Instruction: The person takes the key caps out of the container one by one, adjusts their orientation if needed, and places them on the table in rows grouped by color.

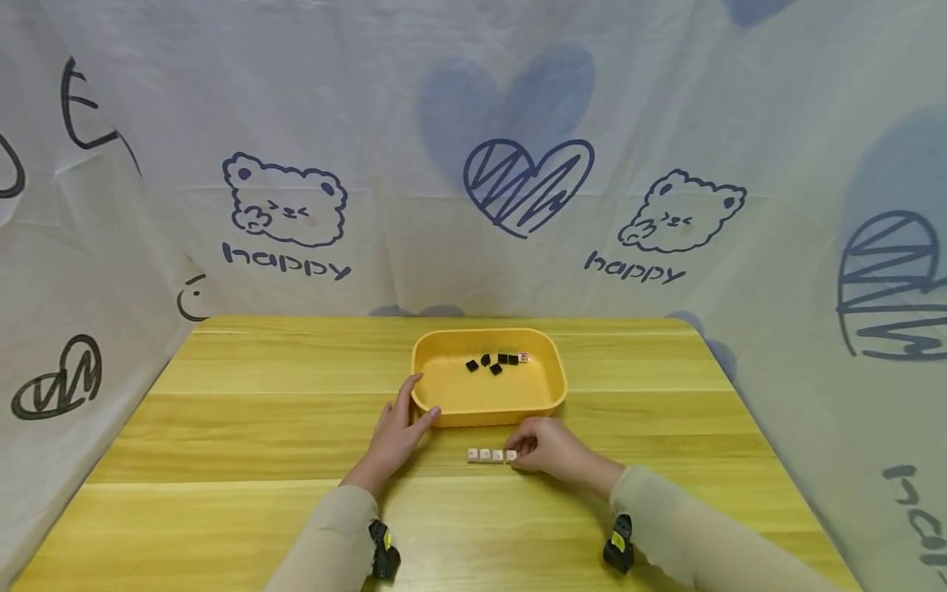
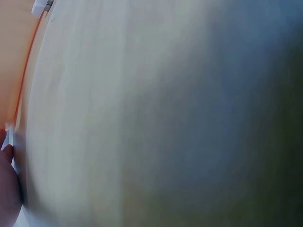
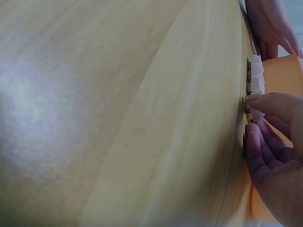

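Right hand [image 1: 556, 449] has a narrow pinch on the rightmost tile [image 1: 511, 455] — thumb and fingertips on it, right wrist view agrees. That tile sits at the right end of a short row on the table, just beside three white tiles [image 1: 485, 454], all faces up with small marks (too small to read).

Left hand [image 1: 394, 433] is spread wide at the yellow tray [image 1: 488, 418], thumb at the near rim, a finger on the left rim. Tray lies just beyond the row. Inside, toward its far side: five black pieces [image 1: 496, 369], plus one white piece [image 1: 523, 358] with reddish marks at the right end, touching or nearly so.

Further out: pale sleeves [image 1: 699, 526] on both arms, black wrist devices [image 1: 619, 544] with yellow patches, wood-grain table [image 1: 222, 460]. Behind — white cloth [image 1: 399, 107] printed with bears, hearts and "happy". Left wrist view is mostly blurred tabletop.
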`<state>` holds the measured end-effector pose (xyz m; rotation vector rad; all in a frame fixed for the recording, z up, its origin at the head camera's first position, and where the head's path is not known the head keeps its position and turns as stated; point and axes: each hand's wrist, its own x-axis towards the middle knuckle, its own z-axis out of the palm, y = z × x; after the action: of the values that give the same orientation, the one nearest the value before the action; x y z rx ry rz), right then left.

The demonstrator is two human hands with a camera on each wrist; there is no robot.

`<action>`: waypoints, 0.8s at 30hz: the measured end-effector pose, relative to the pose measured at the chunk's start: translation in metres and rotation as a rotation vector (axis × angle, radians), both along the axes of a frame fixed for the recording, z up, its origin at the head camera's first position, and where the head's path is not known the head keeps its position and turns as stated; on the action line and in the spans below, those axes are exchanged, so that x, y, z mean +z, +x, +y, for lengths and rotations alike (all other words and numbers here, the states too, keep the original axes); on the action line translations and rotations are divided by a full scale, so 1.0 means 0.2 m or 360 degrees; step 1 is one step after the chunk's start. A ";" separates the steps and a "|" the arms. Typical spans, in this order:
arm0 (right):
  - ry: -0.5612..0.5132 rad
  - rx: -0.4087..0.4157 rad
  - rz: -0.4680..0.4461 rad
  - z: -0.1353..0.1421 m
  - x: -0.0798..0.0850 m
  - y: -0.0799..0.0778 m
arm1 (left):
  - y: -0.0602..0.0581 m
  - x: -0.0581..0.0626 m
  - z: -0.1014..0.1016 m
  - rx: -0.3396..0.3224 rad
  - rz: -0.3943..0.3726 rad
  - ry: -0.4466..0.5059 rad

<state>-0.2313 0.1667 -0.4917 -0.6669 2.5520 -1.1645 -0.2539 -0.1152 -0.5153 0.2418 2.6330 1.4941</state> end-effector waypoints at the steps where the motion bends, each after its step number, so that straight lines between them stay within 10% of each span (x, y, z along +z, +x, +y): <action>1: -0.0002 -0.0014 -0.0004 0.00 0.00 0.00 | 0.00 0.00 0.00 0.0003 -0.0001 -0.0004; 24: -0.0001 -0.0076 0.0028 -0.01 -0.02 0.00 | -0.01 -0.01 0.00 0.0003 0.0050 -0.0016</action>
<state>-0.2304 0.1650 -0.4957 -0.6223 2.5955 -1.1800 -0.2565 -0.1143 -0.5180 0.2638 2.6649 1.4896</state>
